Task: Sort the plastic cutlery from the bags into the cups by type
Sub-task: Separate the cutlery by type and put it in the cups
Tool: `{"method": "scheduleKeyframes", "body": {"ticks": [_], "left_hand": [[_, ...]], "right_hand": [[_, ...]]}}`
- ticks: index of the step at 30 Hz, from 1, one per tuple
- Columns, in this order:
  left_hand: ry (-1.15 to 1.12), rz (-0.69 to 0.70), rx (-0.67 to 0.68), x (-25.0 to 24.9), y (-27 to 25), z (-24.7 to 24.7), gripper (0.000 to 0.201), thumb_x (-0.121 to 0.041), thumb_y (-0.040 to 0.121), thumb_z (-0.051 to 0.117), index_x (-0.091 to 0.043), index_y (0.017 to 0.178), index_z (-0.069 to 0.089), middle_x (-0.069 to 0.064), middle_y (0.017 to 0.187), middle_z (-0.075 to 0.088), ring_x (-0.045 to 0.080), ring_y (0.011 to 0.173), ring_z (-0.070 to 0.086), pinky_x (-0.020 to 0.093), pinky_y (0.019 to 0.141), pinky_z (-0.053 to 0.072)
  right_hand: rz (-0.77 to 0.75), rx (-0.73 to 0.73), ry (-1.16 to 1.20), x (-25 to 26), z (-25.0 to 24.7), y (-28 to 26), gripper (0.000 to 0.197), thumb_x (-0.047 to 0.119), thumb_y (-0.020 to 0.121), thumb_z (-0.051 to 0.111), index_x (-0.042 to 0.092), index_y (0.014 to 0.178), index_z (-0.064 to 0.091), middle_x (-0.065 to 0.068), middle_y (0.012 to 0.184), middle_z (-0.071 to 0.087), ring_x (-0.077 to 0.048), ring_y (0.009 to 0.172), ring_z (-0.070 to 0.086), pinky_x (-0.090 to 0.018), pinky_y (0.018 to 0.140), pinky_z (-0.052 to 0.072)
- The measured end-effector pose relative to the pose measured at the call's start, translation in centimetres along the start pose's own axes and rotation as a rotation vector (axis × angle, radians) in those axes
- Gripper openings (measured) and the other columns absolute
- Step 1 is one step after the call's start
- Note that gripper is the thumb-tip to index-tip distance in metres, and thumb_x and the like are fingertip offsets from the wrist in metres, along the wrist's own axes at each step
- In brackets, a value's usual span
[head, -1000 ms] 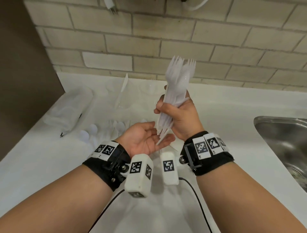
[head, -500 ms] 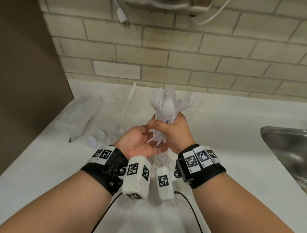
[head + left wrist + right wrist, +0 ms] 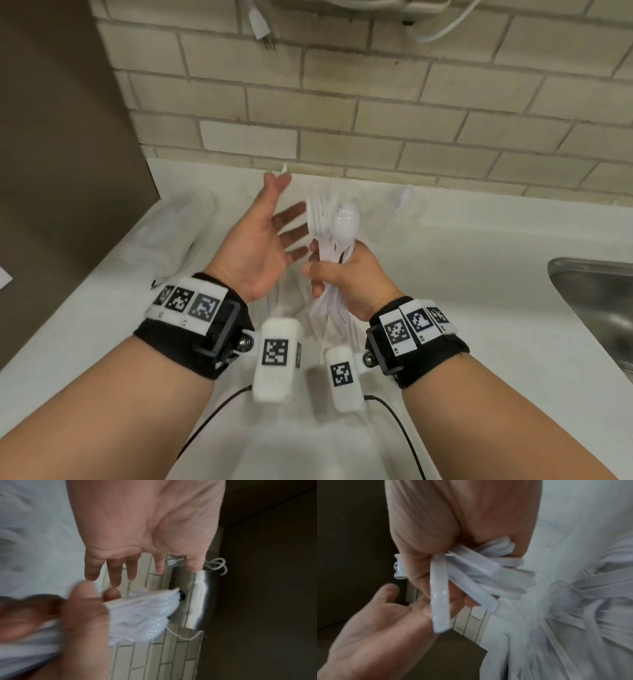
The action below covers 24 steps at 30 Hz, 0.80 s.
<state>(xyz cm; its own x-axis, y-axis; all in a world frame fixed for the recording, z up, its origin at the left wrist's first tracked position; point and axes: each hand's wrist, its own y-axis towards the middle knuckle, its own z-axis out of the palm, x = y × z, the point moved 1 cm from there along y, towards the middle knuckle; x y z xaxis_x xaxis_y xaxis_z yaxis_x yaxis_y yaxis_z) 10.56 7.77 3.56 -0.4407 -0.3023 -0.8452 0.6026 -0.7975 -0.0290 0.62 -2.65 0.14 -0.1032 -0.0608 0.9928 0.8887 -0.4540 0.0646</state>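
White cutlery bundle [image 3: 330, 246] gripped by right hand [image 3: 346, 274]; left hand [image 3: 260, 246] fingers [image 3: 291, 216] spread.

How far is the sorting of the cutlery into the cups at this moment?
Early stage. Done: little; a clear cup near the wall seems to hold only a piece or two. In hand: the right hand grips a mixed bundle of forks and a spoon, while the left hand is open beside it. Left: loose cutlery on the counter and a bag at the left.

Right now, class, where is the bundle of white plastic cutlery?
In the head view, the cutlery bundle stands upright in the right hand, centre frame above the counter, beside the open left hand.
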Motion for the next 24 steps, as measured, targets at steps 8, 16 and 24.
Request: {"method": "scheduleKeyframes", "body": {"ticks": [8, 16, 24], "left_hand": [[0.616, 0.204, -0.054, 0.6, -0.5, 1.9, 0.025, -0.032, 0.099, 0.043, -0.032, 0.114, 0.064, -0.008, 0.113, 0.065, 0.014, 0.110, 0.059, 0.039, 0.104, 0.044], [0.743, 0.364, 0.071, 1.2, -0.7, 1.3, 0.053, -0.030, 0.057, 0.087, -0.033, 0.103, 0.062, -0.004, 0.106, 0.065, 0.013, 0.100, 0.066, 0.037, 0.092, 0.052], [0.681, 0.508, -0.232, 0.9, 0.0, 1.6, 0.023, -0.011, 0.065, 0.075, -0.025, 0.079, 0.063, -0.008, 0.078, 0.063, 0.002, 0.069, 0.056, 0.023, 0.069, 0.050]], "right_hand": [[0.100, 0.189, -0.086, 0.0, 1.3, -0.3, 0.021, -0.008, 0.065, 0.071, 0.000, 0.083, 0.062, -0.016, 0.065, 0.057, -0.027, 0.052, 0.055, -0.039, 0.064, 0.051], [0.162, 0.251, -0.126, 0.4, 1.4, -0.6, 0.021, -0.021, 0.072, 0.060, -0.002, 0.077, 0.063, -0.012, 0.056, 0.054, -0.024, 0.046, 0.051, -0.034, 0.056, 0.051], [0.192, 0.177, -0.238, 0.3, 1.8, -0.1, 0.018, -0.011, 0.068, 0.073, -0.016, 0.082, 0.063, -0.028, 0.074, 0.065, -0.029, 0.068, 0.064, -0.043, 0.079, 0.056]]}}
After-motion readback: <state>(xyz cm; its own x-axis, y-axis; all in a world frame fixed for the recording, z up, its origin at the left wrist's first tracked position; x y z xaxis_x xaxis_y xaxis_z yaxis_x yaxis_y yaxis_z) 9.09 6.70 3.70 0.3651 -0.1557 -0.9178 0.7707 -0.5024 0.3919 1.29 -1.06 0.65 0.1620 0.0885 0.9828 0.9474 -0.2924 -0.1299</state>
